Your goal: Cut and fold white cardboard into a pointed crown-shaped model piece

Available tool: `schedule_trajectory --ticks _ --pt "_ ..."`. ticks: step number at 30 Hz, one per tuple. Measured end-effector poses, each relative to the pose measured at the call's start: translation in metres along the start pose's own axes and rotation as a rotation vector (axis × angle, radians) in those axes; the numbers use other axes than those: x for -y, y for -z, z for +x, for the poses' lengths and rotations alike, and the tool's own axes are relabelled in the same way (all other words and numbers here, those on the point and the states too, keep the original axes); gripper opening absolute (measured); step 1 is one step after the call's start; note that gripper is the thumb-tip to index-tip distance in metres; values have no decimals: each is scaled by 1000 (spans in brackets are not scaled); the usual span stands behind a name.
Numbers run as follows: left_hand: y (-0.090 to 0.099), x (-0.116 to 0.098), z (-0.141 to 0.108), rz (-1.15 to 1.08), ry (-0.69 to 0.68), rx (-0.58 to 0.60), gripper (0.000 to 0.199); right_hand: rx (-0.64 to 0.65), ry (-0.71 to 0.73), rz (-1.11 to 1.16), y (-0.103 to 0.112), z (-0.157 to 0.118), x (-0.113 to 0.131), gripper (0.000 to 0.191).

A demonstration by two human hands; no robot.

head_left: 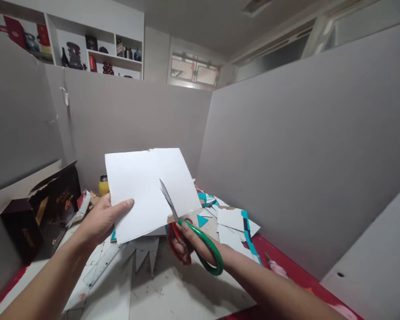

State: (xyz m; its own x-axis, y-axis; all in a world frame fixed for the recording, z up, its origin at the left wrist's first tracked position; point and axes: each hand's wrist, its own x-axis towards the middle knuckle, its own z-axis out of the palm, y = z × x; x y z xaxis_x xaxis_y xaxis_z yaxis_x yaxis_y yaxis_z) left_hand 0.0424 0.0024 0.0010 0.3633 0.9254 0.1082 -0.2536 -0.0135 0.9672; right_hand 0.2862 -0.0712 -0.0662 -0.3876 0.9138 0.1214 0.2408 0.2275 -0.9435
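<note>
A white sheet of cardboard (143,182) is held up above the table, tilted toward me. My left hand (103,218) grips its lower left edge, thumb flat on the front face and the other fingers hidden behind. In my right hand (190,240) is a pair of scissors (205,249) with one green and one red handle loop. Their blades point up and away, lying over the front of the cardboard near its lower edge. A small torn brown patch (171,219) shows at that edge beside the scissors' pivot.
Cut white and teal cardboard pieces (233,220) lie to the right on the table. A clear ruler (102,264) and pointed white strips (146,258) are below the sheet. At left stand a dark box (50,213) and a yellow jar (103,184). Grey partitions (136,111) enclose the table.
</note>
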Motion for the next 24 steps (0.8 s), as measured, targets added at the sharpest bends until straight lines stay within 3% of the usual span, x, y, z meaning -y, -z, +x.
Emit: schedule_trajectory --ticks 3,10,15,20,24 --pt "-4 4 1 -19 2 -6 48 -34 -55 148 -1 7 -6 73" --pt "-7 5 2 -25 -26 -18 50 -126 -5 167 -10 13 -15 76" --pt "-5 6 3 2 -33 -16 50 -196 28 233 -16 14 -14 67" --pt "-4 4 3 8 -29 -30 50 -211 64 185 -17 11 -3 63" --pt "-6 7 0 32 -24 -1 54 -133 -28 262 -12 14 3 72"
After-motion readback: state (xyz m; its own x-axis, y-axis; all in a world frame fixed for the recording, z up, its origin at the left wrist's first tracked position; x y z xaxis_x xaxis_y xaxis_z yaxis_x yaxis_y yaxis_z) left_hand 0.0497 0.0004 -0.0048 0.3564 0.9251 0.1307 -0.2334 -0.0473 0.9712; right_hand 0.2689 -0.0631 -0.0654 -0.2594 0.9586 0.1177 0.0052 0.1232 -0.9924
